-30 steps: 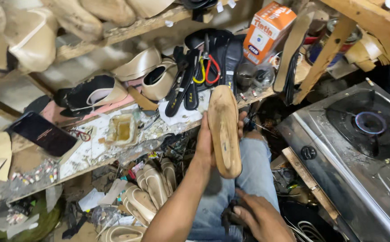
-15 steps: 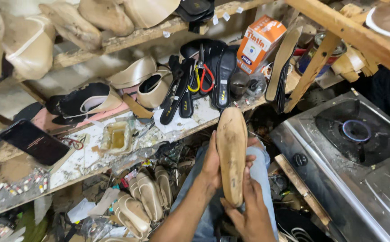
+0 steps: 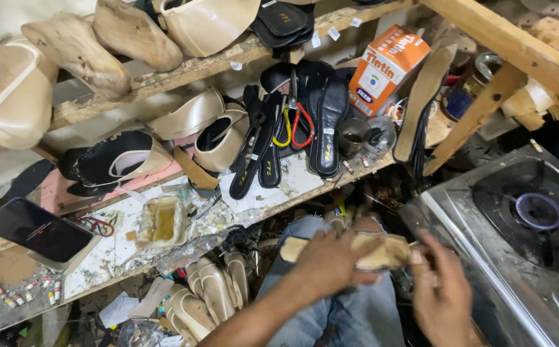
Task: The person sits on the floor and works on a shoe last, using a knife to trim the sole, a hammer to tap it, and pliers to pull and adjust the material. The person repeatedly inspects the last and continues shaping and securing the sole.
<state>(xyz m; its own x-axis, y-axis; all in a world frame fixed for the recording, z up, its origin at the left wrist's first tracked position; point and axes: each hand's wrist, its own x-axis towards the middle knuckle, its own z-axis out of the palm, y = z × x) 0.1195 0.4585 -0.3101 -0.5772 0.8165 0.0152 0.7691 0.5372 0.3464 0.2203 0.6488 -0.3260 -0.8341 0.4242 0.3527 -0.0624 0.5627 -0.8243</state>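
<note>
1. While the left hand closes over the middle of a tan shoe sole, it holds the piece flat above the lap, fingers wrapped round it.
2. At the sole's right end, the right hand pinches the tip with half-curled fingers; motion blur hides how firm that grip is.
3. Judging by its bare surface, the sole looks unfinished, with no upper attached yet.
4. Beyond the hands, a glue tray sits on the spattered workbench, with black insoles further back and a stove burner to the right.
</note>
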